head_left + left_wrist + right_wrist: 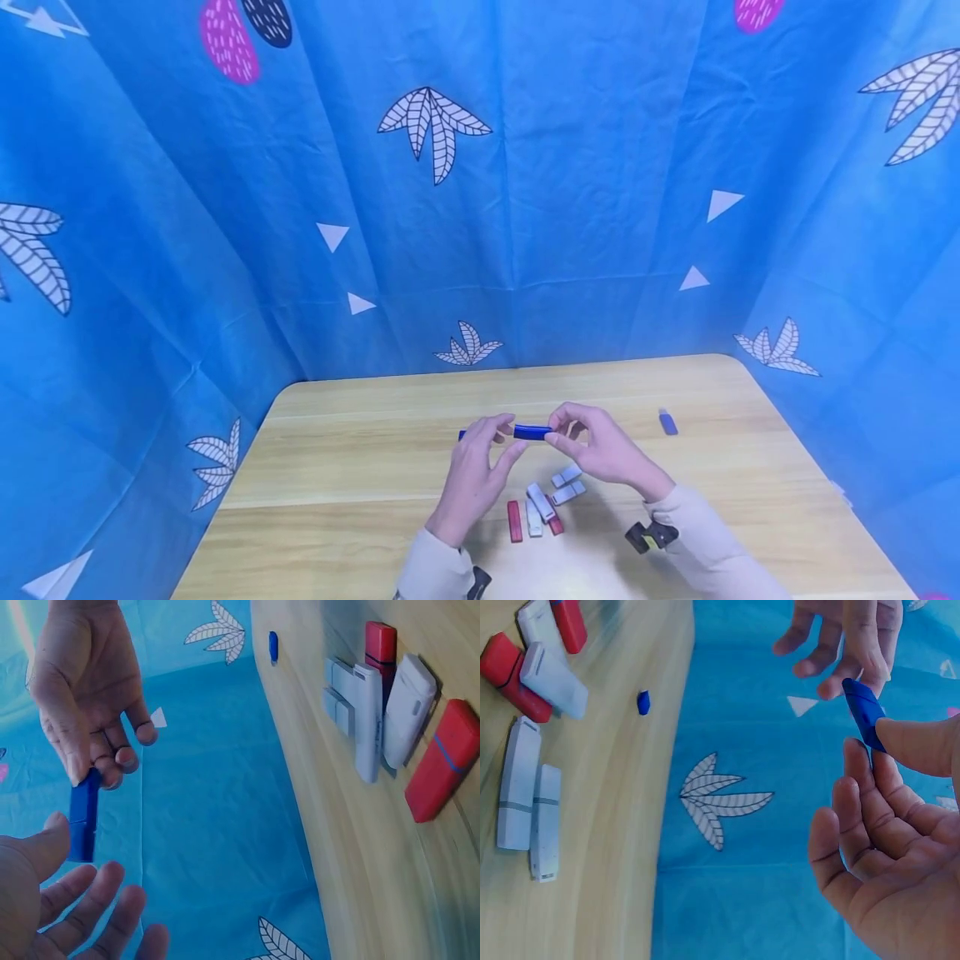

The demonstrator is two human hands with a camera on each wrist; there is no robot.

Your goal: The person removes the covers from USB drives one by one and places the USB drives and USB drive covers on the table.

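A blue USB stick (532,432) is held up above the table between the two hands. My right hand (603,446) pinches one end of it between thumb and fingers, also seen in the right wrist view, where the stick (866,712) tilts. At the other end is my left hand (472,475), its thumb and fingers spread apart close beside the stick. In the left wrist view the left thumb (49,844) overlaps the stick's edge. Below the hands lie white USB sticks (540,502) and red USB sticks (514,522), one white stick resting across a red one.
A blue USB stick with a pale end (668,422) lies at the right of the wooden table (337,467). Another small blue piece (644,703) lies near the table edge, mostly hidden behind the left hand in the head view. A blue patterned curtain (585,208) surrounds the table.
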